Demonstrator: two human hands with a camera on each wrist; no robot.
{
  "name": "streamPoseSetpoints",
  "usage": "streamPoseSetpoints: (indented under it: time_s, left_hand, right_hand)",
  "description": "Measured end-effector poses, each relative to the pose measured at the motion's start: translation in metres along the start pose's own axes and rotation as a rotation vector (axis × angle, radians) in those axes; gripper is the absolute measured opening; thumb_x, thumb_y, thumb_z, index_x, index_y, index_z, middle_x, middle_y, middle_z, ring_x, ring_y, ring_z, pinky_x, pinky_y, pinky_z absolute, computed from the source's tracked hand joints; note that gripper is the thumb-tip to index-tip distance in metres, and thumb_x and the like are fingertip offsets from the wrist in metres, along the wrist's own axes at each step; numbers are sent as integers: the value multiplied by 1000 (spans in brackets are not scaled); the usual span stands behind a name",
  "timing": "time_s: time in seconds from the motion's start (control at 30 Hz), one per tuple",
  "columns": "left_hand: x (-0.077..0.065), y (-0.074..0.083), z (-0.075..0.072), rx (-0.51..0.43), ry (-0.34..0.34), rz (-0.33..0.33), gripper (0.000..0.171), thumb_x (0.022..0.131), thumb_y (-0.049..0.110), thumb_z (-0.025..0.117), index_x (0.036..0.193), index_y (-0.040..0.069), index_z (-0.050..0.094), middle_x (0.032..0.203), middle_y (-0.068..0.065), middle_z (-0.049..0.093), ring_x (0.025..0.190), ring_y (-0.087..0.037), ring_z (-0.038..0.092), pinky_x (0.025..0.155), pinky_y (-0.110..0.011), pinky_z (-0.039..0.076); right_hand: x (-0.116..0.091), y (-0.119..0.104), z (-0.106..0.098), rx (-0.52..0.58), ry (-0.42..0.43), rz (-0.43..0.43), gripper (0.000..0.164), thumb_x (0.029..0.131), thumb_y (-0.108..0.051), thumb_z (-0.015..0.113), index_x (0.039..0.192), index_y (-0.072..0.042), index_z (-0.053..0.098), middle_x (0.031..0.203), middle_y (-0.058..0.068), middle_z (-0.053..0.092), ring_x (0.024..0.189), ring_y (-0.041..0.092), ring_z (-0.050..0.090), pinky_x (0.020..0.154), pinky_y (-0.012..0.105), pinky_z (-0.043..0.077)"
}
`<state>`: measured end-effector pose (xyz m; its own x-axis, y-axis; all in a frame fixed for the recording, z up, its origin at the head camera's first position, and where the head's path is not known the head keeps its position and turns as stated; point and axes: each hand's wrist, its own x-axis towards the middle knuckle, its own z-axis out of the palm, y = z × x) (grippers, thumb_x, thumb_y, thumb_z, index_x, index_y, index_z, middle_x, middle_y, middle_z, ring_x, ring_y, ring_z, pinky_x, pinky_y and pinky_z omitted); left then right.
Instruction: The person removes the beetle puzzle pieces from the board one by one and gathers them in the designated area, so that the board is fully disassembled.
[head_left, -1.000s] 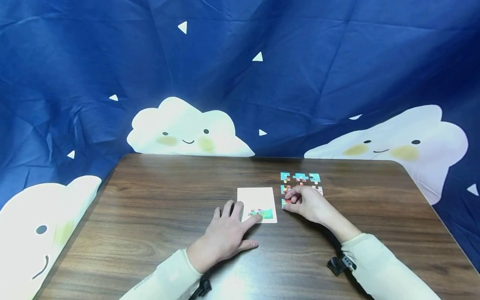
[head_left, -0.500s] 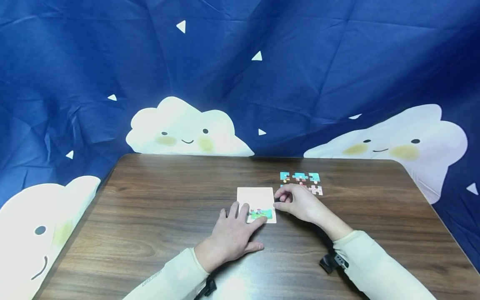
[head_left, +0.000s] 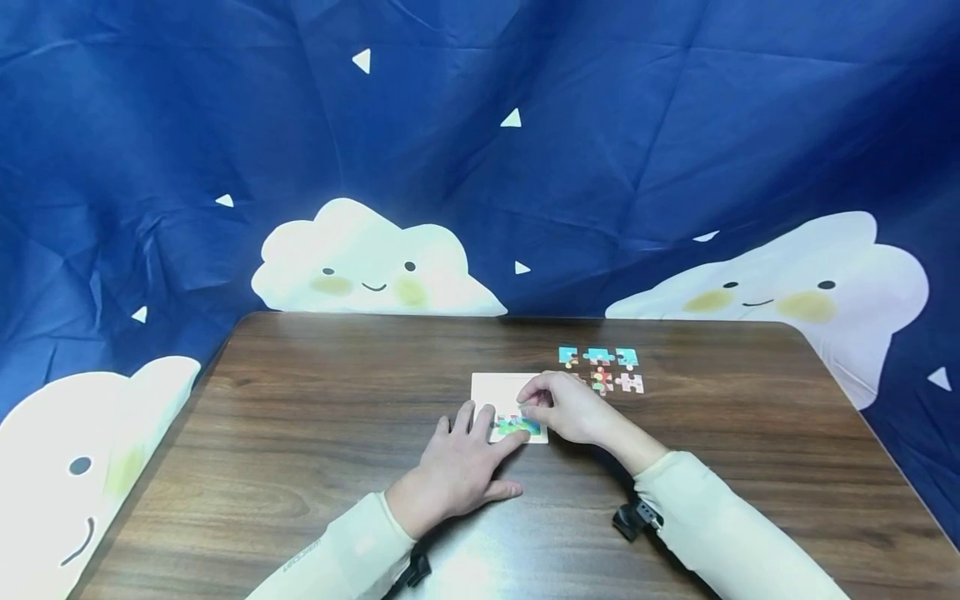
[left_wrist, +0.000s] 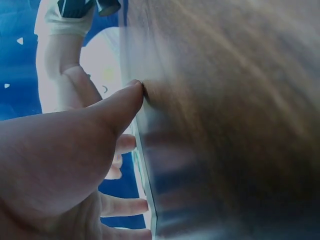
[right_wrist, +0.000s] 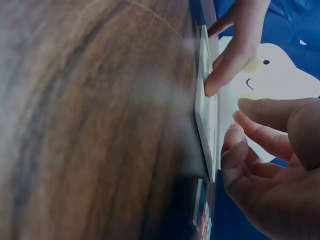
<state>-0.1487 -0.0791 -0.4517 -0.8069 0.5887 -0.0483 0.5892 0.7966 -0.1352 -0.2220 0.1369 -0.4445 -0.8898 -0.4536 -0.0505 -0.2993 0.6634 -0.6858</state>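
A white square puzzle board (head_left: 491, 386) lies on the brown table, with joined green and blue pieces (head_left: 510, 427) along its near edge. My left hand (head_left: 459, 471) rests spread at the board's near left, fingertips on its edge and on the joined pieces. Over the board's right side, my right hand (head_left: 566, 408) pinches a small puzzle piece between thumb and fingers; the fingers mostly hide it. In the right wrist view the right hand (right_wrist: 280, 155) hovers beside the board (right_wrist: 202, 105), thumb and fingertips close together, while a left finger (right_wrist: 227, 67) presses the board.
Several loose puzzle pieces lie in rows right of the board, including a blue-topped piece (head_left: 598, 356), a red one (head_left: 602, 381) and a pink one (head_left: 630, 382). The right hand covers part of that group. A blue cloth (head_left: 420, 125) with clouds hangs behind the table.
My right hand has moved left from the loose pieces to above the board, its fingers still pinched. My left hand has shifted slightly right along the board's near edge.
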Motion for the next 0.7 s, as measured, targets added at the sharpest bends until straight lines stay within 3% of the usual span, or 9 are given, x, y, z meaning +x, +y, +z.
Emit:
streamPoseSetpoints:
  time_s: [0.23, 0.7]
  left_hand:
    - [-1, 0, 3, 34, 43, 5, 72, 94, 78, 60, 157, 46, 48, 144, -13, 57, 135, -37, 56, 92, -53, 55]
    - [-1, 2, 1, 35, 50, 3, 71, 92, 77, 63, 155, 44, 51, 143, -14, 59, 134, -39, 58, 92, -54, 56]
  right_hand:
    - [6, -1, 7, -33, -37, -17, 12, 99, -5, 68, 107, -6, 78, 91, 0, 71, 83, 7, 60, 79, 28, 50]
    - [10, 1, 7, -31, -49, -22, 13, 99, -3, 69, 106, -6, 78, 91, 0, 73, 83, 7, 61, 81, 30, 52]
